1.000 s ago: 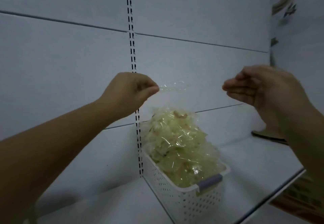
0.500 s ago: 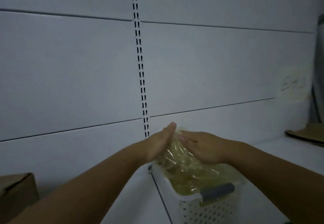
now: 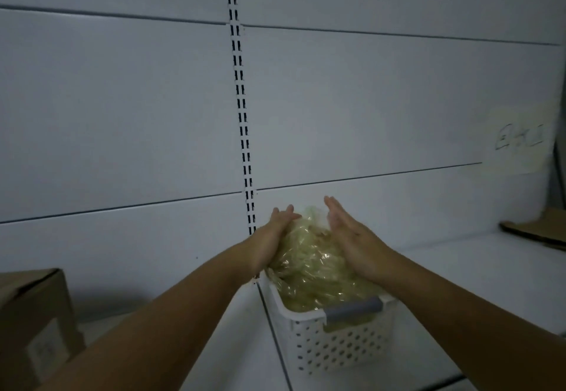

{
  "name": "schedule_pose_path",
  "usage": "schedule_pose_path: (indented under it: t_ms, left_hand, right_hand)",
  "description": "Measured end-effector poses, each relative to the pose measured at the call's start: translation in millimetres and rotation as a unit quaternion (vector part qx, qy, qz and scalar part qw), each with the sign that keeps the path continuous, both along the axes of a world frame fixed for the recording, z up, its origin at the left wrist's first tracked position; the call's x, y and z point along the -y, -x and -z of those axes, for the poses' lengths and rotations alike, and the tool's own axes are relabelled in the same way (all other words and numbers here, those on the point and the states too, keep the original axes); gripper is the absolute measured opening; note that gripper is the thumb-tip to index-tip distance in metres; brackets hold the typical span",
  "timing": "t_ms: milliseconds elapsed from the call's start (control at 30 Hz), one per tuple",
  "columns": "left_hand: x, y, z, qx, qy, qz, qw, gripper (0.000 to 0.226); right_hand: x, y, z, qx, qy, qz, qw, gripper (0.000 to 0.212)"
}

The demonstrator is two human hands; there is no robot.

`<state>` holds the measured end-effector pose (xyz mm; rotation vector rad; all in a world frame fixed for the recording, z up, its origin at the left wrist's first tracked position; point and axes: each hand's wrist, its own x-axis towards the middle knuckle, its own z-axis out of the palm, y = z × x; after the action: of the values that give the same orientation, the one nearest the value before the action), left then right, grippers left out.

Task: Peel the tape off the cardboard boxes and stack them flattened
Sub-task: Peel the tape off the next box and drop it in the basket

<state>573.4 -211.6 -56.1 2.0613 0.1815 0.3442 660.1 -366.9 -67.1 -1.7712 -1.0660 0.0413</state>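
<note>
In the head view, the mound of crumpled yellowish clear tape (image 3: 312, 265) is pressed between both palms, heaped above the white perforated plastic basket (image 3: 321, 351) just beneath them. The left hand (image 3: 275, 237) and right hand (image 3: 352, 243) are laid flat, fingers straight, nothing gripped, presumably so the springy waste is packed down. An upright brown cardboard box (image 3: 33, 314) is seen well left of the left hand, flattened brown cardboard (image 3: 536, 231) well right of the right.

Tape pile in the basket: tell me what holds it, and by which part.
Nothing is gripped. The left hand lies flat against the left side of the tape pile, the right hand against its upper right, fingers straight.
</note>
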Motion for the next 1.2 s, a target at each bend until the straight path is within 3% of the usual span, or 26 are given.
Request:
schedule_pose_path:
  t_ms: [100, 233, 367, 467, 700, 767, 867, 933, 1033, 1067, 1133, 1200]
  left_hand:
    - [-4, 0, -6, 0.032, -0.029, 0.016, 0.999, 0.039]
    - [-3, 5, -18, 0.019, -0.061, 0.013, 0.998, 0.046]
    - [-3, 8, -30, -0.043, -0.22, -0.025, 0.974, 0.058]
    - [-6, 13, -27, -0.046, -0.264, -0.02, 0.963, 0.064]
    - [-11, 19, -23, 0.02, -0.094, 0.004, 0.995, 0.08]
    - [-13, 17, -22, 0.014, -0.054, 0.009, 0.998, 0.074]
    - [-18, 12, -26, 0.064, 0.104, -0.022, 0.992, 0.061]
    - [-21, 13, -33, 0.07, 0.039, -0.097, 0.992, 0.056]
    - [-30, 18, -35, -0.024, -0.243, -0.167, 0.955, 0.056]
    - [-32, 22, -37, -0.038, -0.291, -0.167, 0.941, 0.055]
    - [-35, 37, -48, -0.026, -0.31, -0.165, 0.936, 0.053]
    - [-40, 58, -65, -0.001, -0.316, -0.182, 0.931, 0.048]
  right_hand:
    - [8, -2, -4, 0.057, -0.117, 0.076, 0.989, 0.042]
    - [16, -4, -12, 0.209, -0.035, 0.097, 0.972, 0.036]
    - [14, 0, -33, 0.274, 0.054, 0.067, 0.958, 0.042]
    - [9, 4, -43, 0.293, 0.088, 0.055, 0.95, 0.047]
    - [4, 12, -25, 0.277, 0.174, -0.007, 0.945, 0.067]
    - [5, 10, -26, 0.276, 0.193, -0.012, 0.941, 0.079]
    - [8, 9, -24, 0.279, 0.221, -0.003, 0.934, 0.086]
    - [11, 10, -24, 0.261, 0.217, -0.014, 0.94, 0.087]
    - [11, 17, -39, 0.203, 0.124, -0.018, 0.971, 0.088]
    - [8, 18, -49, 0.189, 0.07, 0.003, 0.98, 0.085]
    - [0, 24, -70, 0.207, -0.009, 0.058, 0.977, 0.07]
    - [-12, 35, -88, 0.281, -0.035, 0.09, 0.955, 0.046]
